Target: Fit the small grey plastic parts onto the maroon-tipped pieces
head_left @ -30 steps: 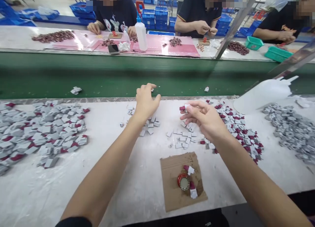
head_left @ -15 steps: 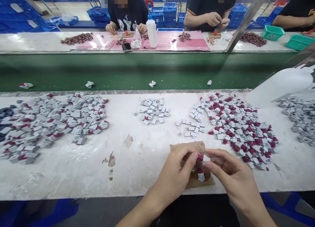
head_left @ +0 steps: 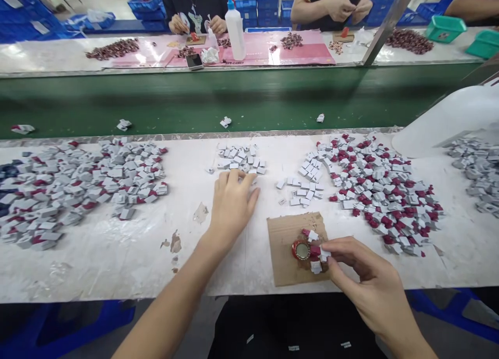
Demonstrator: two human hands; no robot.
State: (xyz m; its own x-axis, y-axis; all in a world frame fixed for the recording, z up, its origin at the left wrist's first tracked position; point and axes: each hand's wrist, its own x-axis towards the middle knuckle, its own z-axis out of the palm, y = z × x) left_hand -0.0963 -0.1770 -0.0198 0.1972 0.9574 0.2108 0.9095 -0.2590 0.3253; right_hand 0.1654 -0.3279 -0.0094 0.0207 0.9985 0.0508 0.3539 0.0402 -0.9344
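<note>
My left hand (head_left: 234,200) reaches over the near edge of a small pile of white-grey plastic pieces (head_left: 239,155). Its thumb is apart from the fingers, and the fingertips are partly hidden. Between thumb and fingers, my right hand (head_left: 360,273) pinches a small white and dark-red piece (head_left: 315,251) above a square of brown cardboard (head_left: 281,255). On that cardboard sits a round red thing like an upturned bottle cap (head_left: 301,250), beside the pinched piece. Another white and dark-red piece (head_left: 312,235) lies behind it, and a white piece (head_left: 315,267) lies in front.
Large heaps of white and dark-red pieces lie left (head_left: 105,180) and right (head_left: 385,193). A smaller group of white pieces (head_left: 306,187) lies behind the cardboard. A big white container (head_left: 440,122) leans at right. Beyond the green strip (head_left: 187,96), people work around a white bottle (head_left: 235,34).
My left hand has left the cardboard and moved left and away from me to the small white pile. My right hand stays by the cardboard, still pinching the piece. The red round thing now shows.
</note>
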